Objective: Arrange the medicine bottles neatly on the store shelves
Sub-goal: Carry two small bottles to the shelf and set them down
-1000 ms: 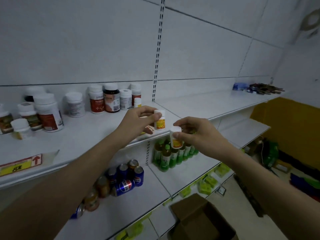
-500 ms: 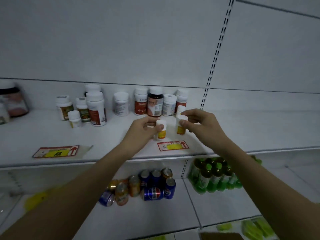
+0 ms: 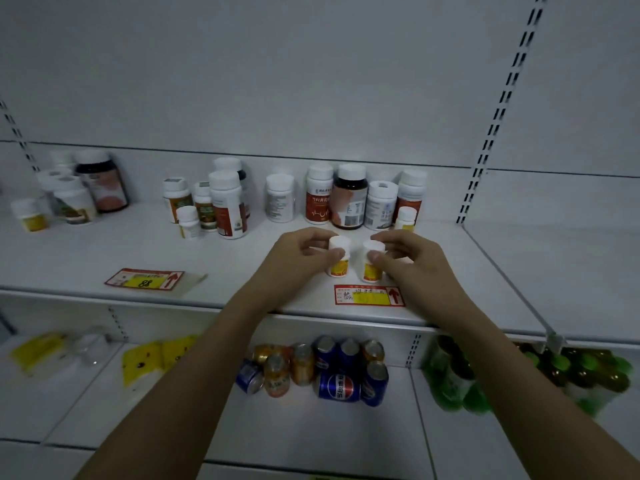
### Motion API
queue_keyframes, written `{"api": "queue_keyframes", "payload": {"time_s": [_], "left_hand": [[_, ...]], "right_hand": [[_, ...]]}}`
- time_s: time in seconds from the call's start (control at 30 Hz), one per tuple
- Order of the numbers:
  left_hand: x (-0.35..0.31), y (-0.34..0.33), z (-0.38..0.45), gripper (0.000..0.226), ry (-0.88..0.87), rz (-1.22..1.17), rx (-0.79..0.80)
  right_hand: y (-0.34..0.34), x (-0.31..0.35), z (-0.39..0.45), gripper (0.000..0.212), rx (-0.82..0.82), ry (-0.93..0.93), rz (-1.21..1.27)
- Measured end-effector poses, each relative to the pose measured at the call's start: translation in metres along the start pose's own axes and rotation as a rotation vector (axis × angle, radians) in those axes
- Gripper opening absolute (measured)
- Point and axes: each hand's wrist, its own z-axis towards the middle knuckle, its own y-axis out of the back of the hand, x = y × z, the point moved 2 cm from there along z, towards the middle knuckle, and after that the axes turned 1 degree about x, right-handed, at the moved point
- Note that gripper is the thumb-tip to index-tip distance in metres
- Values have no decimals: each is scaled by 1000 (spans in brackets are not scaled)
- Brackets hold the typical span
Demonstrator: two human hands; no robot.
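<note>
Two small white medicine bottles with yellow labels stand upright, side by side, near the front of the upper shelf (image 3: 242, 258), just behind a red-and-yellow price tag (image 3: 369, 295). The left hand (image 3: 298, 261) holds the left small bottle (image 3: 339, 260), thumb and fingers (image 3: 336, 253) curled round its cap and upper body. The right hand (image 3: 414, 263) grips the right small bottle (image 3: 371, 262) the same way, fingertips pinching at the cap. The two bottles sit just beside each other (a narrow gap shows between them).

Behind them, along the back of the shelf, stands a row of larger bottles: a dark brown bottle (image 3: 349, 197) with a white cap, flanked by white ones with red labels. Another cluster of white bottles (image 3: 211, 202) stands further left, and a third group (image 3: 76, 192) near the left edge. A second price tag (image 3: 145, 279) lies on the shelf to the left.

On the lower shelf sit soda cans (image 3: 318, 372), some lying on their sides, and green-capped drink bottles (image 3: 540, 375) to the right.
</note>
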Motion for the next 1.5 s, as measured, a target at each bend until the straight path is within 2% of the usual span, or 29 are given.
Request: {"api": "queue_keyframes", "payload": {"time_s": [0.13, 0.33, 0.87, 1.33, 1.5], "left_hand": [[2, 1, 3, 31, 7, 1, 28], [3, 3, 6, 21, -9, -8, -1], [0, 3, 3, 26, -13, -12, 60], [2, 2, 4, 18, -55, 4, 86], [2, 3, 6, 18, -56, 6, 67]], "right_hand": [[1, -2, 1, 20, 42, 6, 25], [0, -3, 3, 23, 60, -8, 78], [0, -1, 2, 19, 73, 14, 13], [0, -4, 3, 18, 38, 4, 49], [0, -3, 5, 10, 42, 16, 42]]}}
